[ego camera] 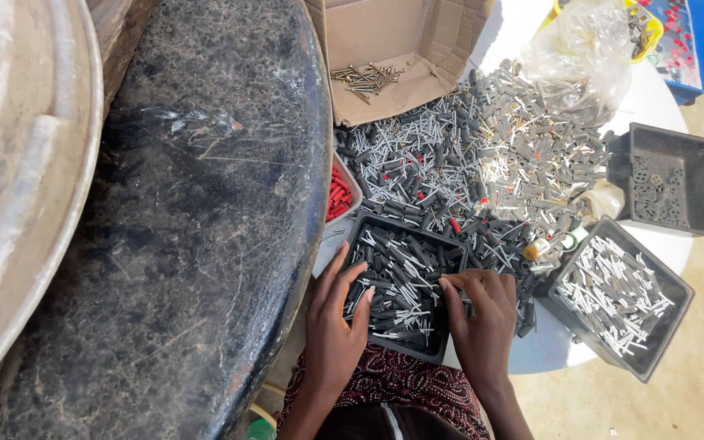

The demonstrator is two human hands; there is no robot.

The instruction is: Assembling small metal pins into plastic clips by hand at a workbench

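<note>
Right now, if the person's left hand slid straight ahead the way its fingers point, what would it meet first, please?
Probably the dark plugs in the black tray: the left hand points up-right over the near rim, fingertips already at them. Depth is unclear.

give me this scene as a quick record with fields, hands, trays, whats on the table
left hand: fingers spread, resting on the near-left edge of the dark tray
right hand: fingers curled at the tray's right edge, on the pieces
dark tray: square, holds dark grey plugs with nails
second tray: to the right, holds pale nails
third tray: far right, nearly bare
loose pile: grey plugs and nails spread on the white table
cardboard box: open, a few screws inside
red plugs: in a small tub, left of pile
</note>
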